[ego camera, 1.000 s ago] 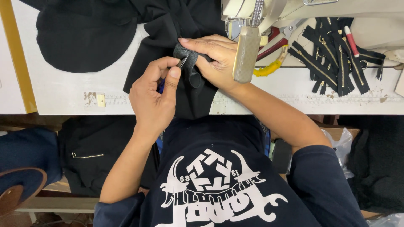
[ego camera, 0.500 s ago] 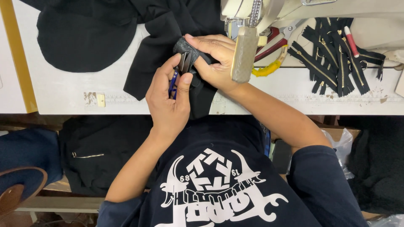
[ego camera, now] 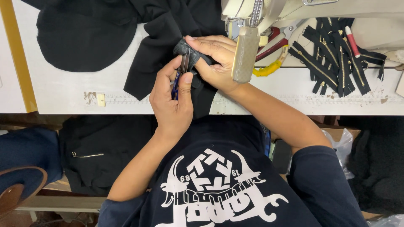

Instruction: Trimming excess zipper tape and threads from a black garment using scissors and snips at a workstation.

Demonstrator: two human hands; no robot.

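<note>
My left hand [ego camera: 170, 103] pinches small thread snips [ego camera: 183, 66] with a blue handle, their blades pointing up at a folded black fabric edge [ego camera: 183, 46]. My right hand [ego camera: 216, 59] grips that fabric edge, fingers wrapped over it, just in front of the sewing machine [ego camera: 273, 10]. The fabric belongs to a black garment [ego camera: 158, 42] that lies across the white table [ego camera: 67, 92] and hangs over its front edge. The two hands touch at the fabric.
A beige machine part [ego camera: 245, 54] hangs over my right wrist. Black zippers [ego camera: 336, 54], a red-and-white marker [ego camera: 351, 42], red-handled scissors [ego camera: 273, 42] and a yellow ring [ego camera: 267, 69] lie at the right. A rounded black fabric piece [ego camera: 84, 38] rests at the left.
My left hand has moved right and up, bringing the snips onto the fabric edge held by my right hand. The right hand has barely shifted.
</note>
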